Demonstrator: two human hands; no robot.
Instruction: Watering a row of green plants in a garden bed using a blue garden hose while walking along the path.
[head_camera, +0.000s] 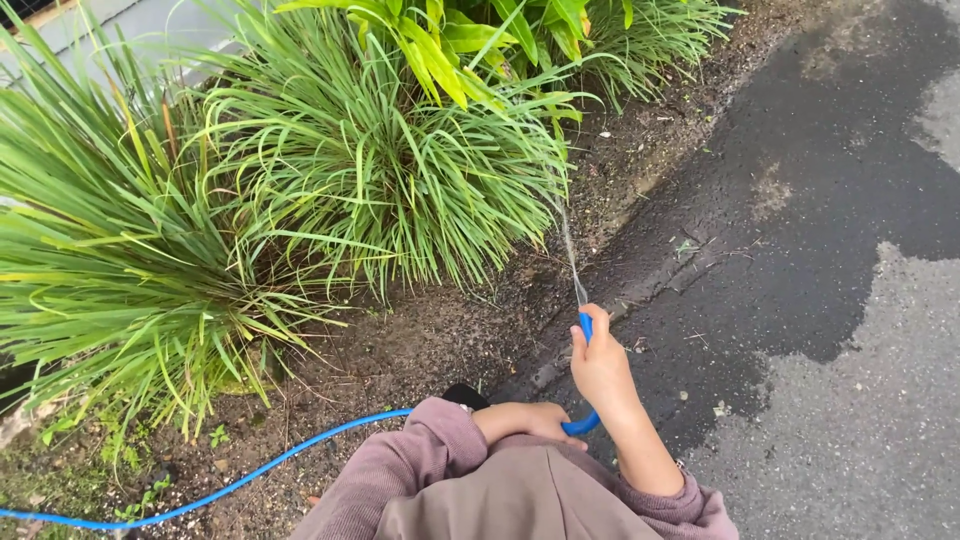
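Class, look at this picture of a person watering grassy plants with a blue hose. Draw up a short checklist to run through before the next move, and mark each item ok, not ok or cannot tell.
1. Right hand grips the hose end firmly: ok, fingers wrapped round it.
2. Left hand steadies the blue hose lower down: ok.
3. Water stream reaches the grass clump: ok, it arcs up to the leaf tips.
4. Hose free of kinks: cannot tell, it runs off the left edge.
5. Pavement dry underfoot: not ok, a dark wet patch spreads beside the soil bed.
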